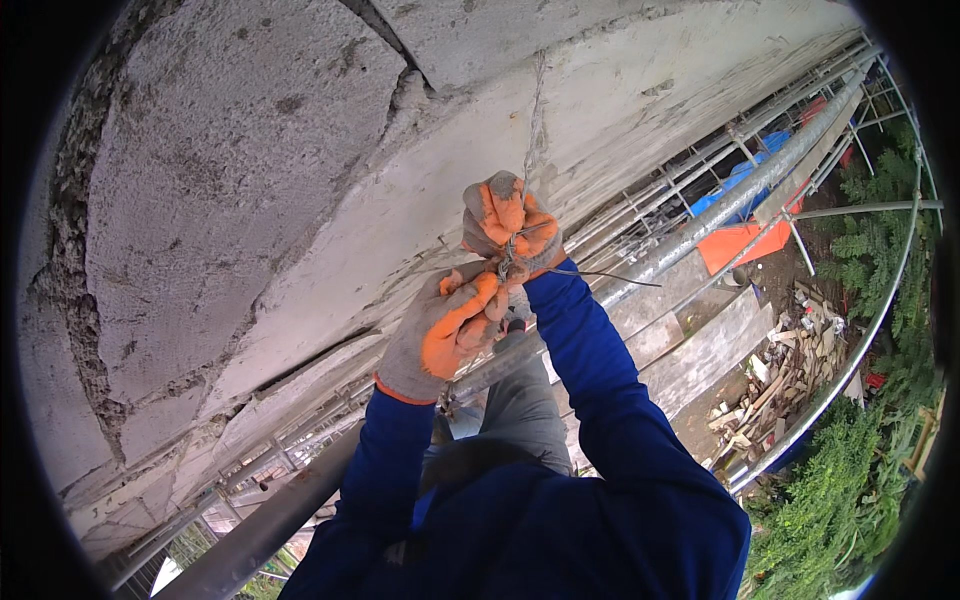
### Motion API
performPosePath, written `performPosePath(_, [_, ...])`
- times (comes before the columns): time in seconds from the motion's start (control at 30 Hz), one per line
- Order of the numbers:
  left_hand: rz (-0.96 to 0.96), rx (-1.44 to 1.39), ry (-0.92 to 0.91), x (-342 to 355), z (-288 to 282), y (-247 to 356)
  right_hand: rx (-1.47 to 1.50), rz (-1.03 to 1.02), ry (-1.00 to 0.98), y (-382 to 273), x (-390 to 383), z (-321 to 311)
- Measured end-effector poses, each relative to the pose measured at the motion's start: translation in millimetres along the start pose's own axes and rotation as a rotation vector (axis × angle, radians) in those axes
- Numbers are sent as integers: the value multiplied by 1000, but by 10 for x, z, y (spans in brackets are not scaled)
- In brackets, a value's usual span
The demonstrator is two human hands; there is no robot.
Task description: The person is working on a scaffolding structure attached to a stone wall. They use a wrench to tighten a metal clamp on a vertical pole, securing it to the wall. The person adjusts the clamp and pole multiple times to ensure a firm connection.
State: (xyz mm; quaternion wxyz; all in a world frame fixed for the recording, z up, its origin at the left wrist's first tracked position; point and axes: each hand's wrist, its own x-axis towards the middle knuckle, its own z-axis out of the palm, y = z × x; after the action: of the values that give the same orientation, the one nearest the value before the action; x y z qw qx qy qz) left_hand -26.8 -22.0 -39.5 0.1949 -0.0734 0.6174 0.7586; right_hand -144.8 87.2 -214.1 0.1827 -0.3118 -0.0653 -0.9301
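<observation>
My two hands meet in front of the pale concrete wall, both in grey work gloves with orange palms. A bundle of twisted wire [508,250] runs between them. My left hand [448,328] is below, its thumb and fingers pinched on the wire's lower part. Just above and to the right, my right hand [510,222] has its fingers curled round the same wire. A thin dark loose end sticks out to the right past my right wrist. Upward, a grey strand [538,120] rises from my right hand along the wall. The fingers cover part of the twist.
Rough concrete [230,180] with cracks fills the upper left. A thick metal pipe [720,210] of the scaffold crosses behind my arms. Planks [710,350] lie below at right. Far down are a wood scrap pile [785,375], an orange sheet [745,243], a blue sheet [740,185] and green plants [835,500].
</observation>
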Motion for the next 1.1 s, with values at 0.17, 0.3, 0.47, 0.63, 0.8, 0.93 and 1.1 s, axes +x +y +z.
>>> performPosePath(0.17, [-237, -416, -106, 21, -135, 24, -144, 22, 247, -48, -49, 302])
performPosePath(0.3, [-307, -434, -116, 58, -119, 15, -113, 212, 390, -328, 196, 924])
performPosePath(0.47, [-220, -341, 77, 20, -4, -76, -504, 351, 665, -497, 325, 1243])
performPosePath(0.63, [-168, 79, 176, 6, 142, -14, -907, 388, 910, -375, 475, 1471])
performPosePath(0.8, [33, 353, 234, 55, 220, -56, -1004, 314, 1041, -234, 538, 1428])
performPosePath(0.93, [63, 536, 249, 36, 288, 31, -1065, 341, 1021, -269, 557, 1462])
performPosePath(1.1, [77, 375, 166, 70, 154, -47, -864, 302, 923, -548, 280, 1576])
